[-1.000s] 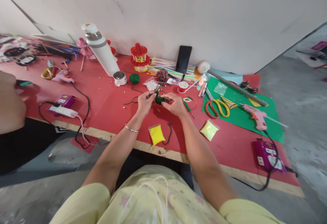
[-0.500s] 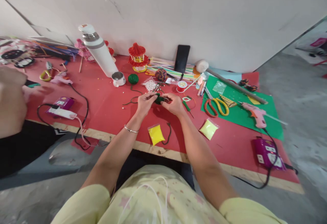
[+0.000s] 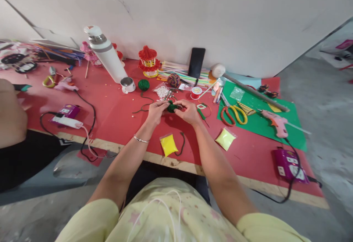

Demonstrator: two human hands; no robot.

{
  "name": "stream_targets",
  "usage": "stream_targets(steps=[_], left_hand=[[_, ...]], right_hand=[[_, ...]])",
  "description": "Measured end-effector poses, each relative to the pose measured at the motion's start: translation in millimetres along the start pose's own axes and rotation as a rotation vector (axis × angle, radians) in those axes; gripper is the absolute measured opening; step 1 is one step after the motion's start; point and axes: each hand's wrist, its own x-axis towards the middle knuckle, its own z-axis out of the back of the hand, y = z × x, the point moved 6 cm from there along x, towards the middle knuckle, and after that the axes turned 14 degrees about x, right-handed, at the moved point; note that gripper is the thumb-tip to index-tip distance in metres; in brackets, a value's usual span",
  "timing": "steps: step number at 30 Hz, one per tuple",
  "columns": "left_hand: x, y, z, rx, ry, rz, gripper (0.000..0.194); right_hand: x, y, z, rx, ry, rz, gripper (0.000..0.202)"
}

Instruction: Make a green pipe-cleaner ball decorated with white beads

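Between my left hand [image 3: 157,110] and my right hand [image 3: 188,111] is a small dark green yarn piece [image 3: 172,107], gripped from both sides by closed fingers. Its exact shape is partly hidden by my fingertips. A green yarn strand trails from a green yarn ball [image 3: 143,84] toward my left hand. Just beyond my hands lies a bag of white beads [image 3: 162,91], with some beads loose around it. A green-handled crochet hook [image 3: 201,114] rests on the table right of my right hand.
A white thermos [image 3: 109,58], a metal cup [image 3: 127,85] and a red-and-yellow lantern model [image 3: 149,62] stand behind. Scissors [image 3: 234,115], a pink glue gun [image 3: 277,123] and a purple power block [image 3: 291,166] with its cord lie right. Another person's arm [image 3: 12,113] is at the left edge.
My hands stay in nearly the same place, with the green yarn piece turned slightly between the fingers. The other person's arm at the left has shifted lower and further left.
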Motion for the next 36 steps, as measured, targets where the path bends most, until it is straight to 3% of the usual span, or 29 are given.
stream_targets(steps=[10,17,25,28,31,36], left_hand=[[-6.7,-4.9,-13.9,-0.080,0.218,-0.030,0.055],[-3.5,-3.2,-4.4,-0.108,0.109,0.018,0.054],[-7.1,-7.1,-4.8,-0.189,0.095,0.108,0.051],[-5.9,-7.5,-2.8,-0.192,0.063,0.105,0.050],[-2.3,-6.7,-0.2,-0.199,0.027,0.079,0.050],[0.8,-4.8,1.4,-0.225,0.016,0.060,0.049]], right_hand=[[1.5,-12.6,5.0,-0.024,-0.084,0.001,0.027],[1.9,-18.0,2.1,0.294,-0.030,-0.093,0.064],[9.4,-39.4,18.1,0.372,-0.279,-0.126,0.051],[8.5,-38.2,29.1,0.244,-0.352,-0.095,0.040],[4.6,-31.2,39.9,-0.039,-0.404,-0.043,0.027],[0.0,-26.1,26.5,-0.395,-0.241,0.005,0.020]])
